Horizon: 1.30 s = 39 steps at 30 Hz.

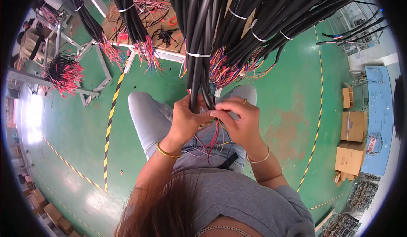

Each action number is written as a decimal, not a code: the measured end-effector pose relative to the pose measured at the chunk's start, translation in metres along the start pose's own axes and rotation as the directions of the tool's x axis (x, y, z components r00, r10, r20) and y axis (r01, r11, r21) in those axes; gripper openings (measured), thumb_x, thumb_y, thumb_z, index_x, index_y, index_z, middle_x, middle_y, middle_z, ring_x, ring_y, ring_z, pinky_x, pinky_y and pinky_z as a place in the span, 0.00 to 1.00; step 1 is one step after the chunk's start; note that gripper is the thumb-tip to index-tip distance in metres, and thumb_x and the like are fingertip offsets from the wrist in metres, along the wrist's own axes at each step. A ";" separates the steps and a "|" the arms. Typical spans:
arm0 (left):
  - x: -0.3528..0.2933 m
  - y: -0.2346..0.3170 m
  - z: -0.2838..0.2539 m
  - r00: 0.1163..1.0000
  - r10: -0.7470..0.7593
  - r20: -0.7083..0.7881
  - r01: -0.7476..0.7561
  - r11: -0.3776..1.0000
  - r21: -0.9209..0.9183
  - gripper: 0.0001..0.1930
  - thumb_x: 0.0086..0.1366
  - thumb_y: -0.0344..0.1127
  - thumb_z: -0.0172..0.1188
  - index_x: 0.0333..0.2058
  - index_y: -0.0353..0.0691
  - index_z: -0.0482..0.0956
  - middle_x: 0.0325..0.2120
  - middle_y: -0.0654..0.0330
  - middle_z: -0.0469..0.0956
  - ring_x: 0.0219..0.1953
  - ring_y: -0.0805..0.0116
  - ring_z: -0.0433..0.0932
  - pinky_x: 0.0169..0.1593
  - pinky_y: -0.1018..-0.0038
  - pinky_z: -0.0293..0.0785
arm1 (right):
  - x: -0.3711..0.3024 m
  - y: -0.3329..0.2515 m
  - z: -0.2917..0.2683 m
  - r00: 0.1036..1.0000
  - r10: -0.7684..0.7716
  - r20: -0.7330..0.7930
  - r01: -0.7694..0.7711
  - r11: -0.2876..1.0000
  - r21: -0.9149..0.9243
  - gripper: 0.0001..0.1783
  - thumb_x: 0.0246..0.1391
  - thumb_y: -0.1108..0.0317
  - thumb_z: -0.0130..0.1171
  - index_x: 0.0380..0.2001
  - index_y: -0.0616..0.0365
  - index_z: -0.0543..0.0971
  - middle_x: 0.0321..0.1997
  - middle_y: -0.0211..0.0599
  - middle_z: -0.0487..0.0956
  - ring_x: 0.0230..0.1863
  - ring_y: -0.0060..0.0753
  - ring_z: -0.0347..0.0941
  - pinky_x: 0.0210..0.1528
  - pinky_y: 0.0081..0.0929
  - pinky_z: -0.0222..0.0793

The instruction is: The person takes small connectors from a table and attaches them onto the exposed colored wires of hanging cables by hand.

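Note:
A bundle of thick black cables (198, 73) hangs down in front of me, bound by a white cable tie (198, 55). My left hand (187, 115) is closed around the lower ends of these cables. Thumb and forefinger of my right hand (241, 120) pinch at the same cable ends, close to the left fingertips. Thin red, white and other coloured wires (212, 140) spill out below my hands over my lap. What exactly lies between the right fingertips is hidden.
More black cable bundles (263, 20) with coloured wire ends hang at upper right and upper left. Behind them stands a brown-topped table (169, 46) with loose wires. Cardboard boxes (354, 124) and a blue board (377, 122) are far right. Striped tape (111, 122) marks the green floor.

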<state>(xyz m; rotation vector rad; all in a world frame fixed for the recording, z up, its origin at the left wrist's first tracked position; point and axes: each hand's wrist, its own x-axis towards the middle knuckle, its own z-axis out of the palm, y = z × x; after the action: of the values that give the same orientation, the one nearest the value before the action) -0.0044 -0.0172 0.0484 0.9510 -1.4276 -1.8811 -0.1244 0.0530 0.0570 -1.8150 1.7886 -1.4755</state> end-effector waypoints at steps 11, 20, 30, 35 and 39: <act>0.012 -0.005 -0.009 0.980 0.127 0.155 -0.110 0.988 -0.110 0.11 0.51 0.27 0.53 0.35 0.34 0.70 0.24 0.66 0.69 0.19 0.86 0.60 0.24 0.91 0.58 | -0.013 0.001 0.001 0.981 0.195 0.023 -0.196 0.967 0.162 0.07 0.35 0.79 0.56 0.24 0.63 0.73 0.21 0.35 0.71 0.21 0.24 0.66 0.22 0.16 0.59; 0.006 -0.024 -0.013 0.988 0.127 0.088 -0.125 0.992 -0.017 0.03 0.51 0.28 0.54 0.24 0.34 0.72 0.10 0.75 0.61 0.13 0.89 0.56 0.16 0.90 0.52 | -0.010 0.004 0.009 0.906 0.401 0.134 -0.409 0.749 0.521 0.05 0.39 0.78 0.55 0.24 0.66 0.72 0.20 0.32 0.70 0.20 0.16 0.65 0.20 0.12 0.59; 0.009 -0.027 -0.015 0.955 0.285 0.087 -0.295 0.941 0.164 0.05 0.51 0.30 0.54 0.26 0.35 0.72 0.09 0.73 0.64 0.13 0.87 0.58 0.27 0.89 0.57 | -0.016 0.006 0.012 0.809 0.536 0.240 -0.538 0.512 0.670 0.05 0.44 0.75 0.51 0.23 0.67 0.72 0.17 0.33 0.70 0.16 0.17 0.63 0.18 0.13 0.58; 0.005 -0.021 -0.005 0.987 0.136 0.087 -0.124 0.983 -0.135 0.07 0.47 0.30 0.58 0.26 0.36 0.74 0.08 0.73 0.65 0.12 0.87 0.58 0.34 0.86 0.57 | -0.017 0.007 0.011 0.790 0.547 0.277 -0.543 0.417 0.729 0.05 0.44 0.74 0.51 0.23 0.67 0.72 0.16 0.32 0.70 0.15 0.16 0.62 0.17 0.13 0.57; 0.008 -0.015 -0.014 0.941 0.229 0.250 -0.304 0.897 0.323 0.07 0.44 0.24 0.58 0.27 0.33 0.75 0.36 0.59 0.69 0.34 0.75 0.67 0.41 0.80 0.60 | -0.017 0.010 0.010 0.785 0.546 0.291 -0.545 0.387 0.744 0.06 0.45 0.73 0.50 0.23 0.66 0.72 0.16 0.31 0.70 0.15 0.16 0.61 0.16 0.13 0.56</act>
<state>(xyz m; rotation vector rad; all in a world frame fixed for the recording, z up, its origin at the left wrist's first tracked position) 0.0016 -0.0273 0.0299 0.6834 -1.9665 -1.5790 -0.1194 0.0599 0.0361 -0.6440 1.1556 -1.5674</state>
